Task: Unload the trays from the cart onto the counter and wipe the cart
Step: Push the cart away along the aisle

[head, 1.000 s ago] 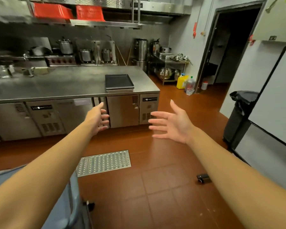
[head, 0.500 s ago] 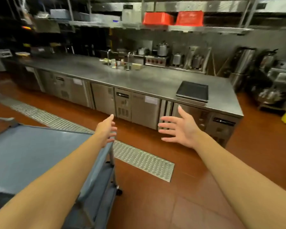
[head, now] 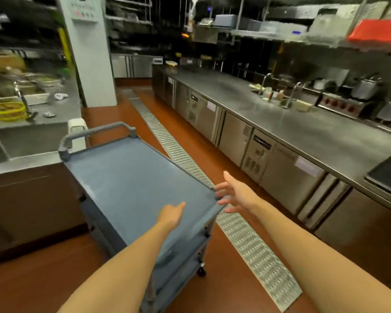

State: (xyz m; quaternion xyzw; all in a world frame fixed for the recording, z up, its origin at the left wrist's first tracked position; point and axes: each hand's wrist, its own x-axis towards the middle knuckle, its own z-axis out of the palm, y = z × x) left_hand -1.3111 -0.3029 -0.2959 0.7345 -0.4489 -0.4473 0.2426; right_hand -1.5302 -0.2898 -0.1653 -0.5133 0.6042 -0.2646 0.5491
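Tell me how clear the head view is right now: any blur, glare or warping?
Head view: heavy motion smear on the upper shelves and the left sink area; the cart and both hands stay fairly sharp; soft sheen, no harsh glare, on the counter; wide-angle bending at the edges.

Both hands (head: 235,195) have swung over the cart (head: 131,177).

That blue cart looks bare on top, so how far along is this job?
Unloading looks done for the top: the cart carries nothing on its top shelf, and dark trays sit stacked on the steel counter. The lower shelves are mostly hidden. In hand: the left hand and right hand reach over the cart's near end, both empty. Left: wiping; no cloth is in either hand.
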